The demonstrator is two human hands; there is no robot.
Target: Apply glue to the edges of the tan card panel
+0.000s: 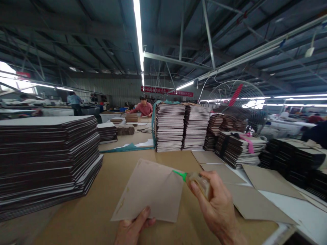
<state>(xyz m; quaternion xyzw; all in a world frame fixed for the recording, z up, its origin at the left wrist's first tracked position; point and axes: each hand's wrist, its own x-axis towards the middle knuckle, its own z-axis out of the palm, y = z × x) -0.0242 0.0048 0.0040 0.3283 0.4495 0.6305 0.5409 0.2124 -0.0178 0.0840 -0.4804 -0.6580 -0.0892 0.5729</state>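
Note:
My left hand (pixel 136 224) grips the near edge of a beige cardboard sheet (pixel 150 190), thumb on top and fingers underneath. The sheet tilts slightly over the table, with yellowish glue-like smears along its left side. In my right hand (pixel 217 200) is a squeeze bottle (pixel 199 182) with brownish contents, my fingers wrapped round it. Its green nozzle (pixel 180 175) points left, and the tip is at the sheet's upper right corner area. Whether the tip touches the sheet I cannot tell.
A tall stack of dark-edged boards (pixel 48 156) stands at the left. Further stacks of panels (pixel 170 127) rise at the back, near a caged fan (pixel 235 95). Loose cardboard sheets (pixel 258 204) lie on the brown tabletop (pixel 102 204) at right. Across the table is another person (pixel 143 108).

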